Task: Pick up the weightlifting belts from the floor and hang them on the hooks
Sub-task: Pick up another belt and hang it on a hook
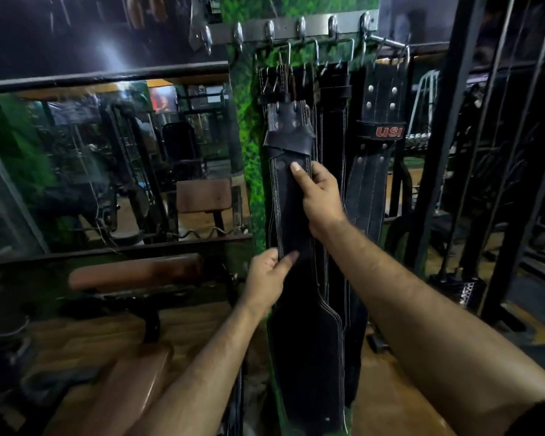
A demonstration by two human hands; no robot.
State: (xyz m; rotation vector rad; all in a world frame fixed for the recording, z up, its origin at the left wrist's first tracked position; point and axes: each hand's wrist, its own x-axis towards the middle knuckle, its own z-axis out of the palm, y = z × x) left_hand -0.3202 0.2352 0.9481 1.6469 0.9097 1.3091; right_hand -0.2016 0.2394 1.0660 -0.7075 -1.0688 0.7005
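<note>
Three black leather weightlifting belts hang side by side from a metal hook rail (pixel 283 28) on a green wall panel. The left belt (pixel 288 196) hangs full length, white-stitched, its wide end low near the floor. My right hand (pixel 320 196) grips this belt's right edge, thumb pressed on its face. My left hand (pixel 266 280) pinches its left edge lower down. A middle belt (pixel 332 127) hangs behind it. At the right hangs a belt marked USI (pixel 379 121).
A large wall mirror (pixel 107 158) fills the left. Brown padded benches (pixel 136 273) stand at lower left on a wooden floor. Black steel machine frames (pixel 453 121) rise at the right. Several hooks on the rail's left part carry nothing.
</note>
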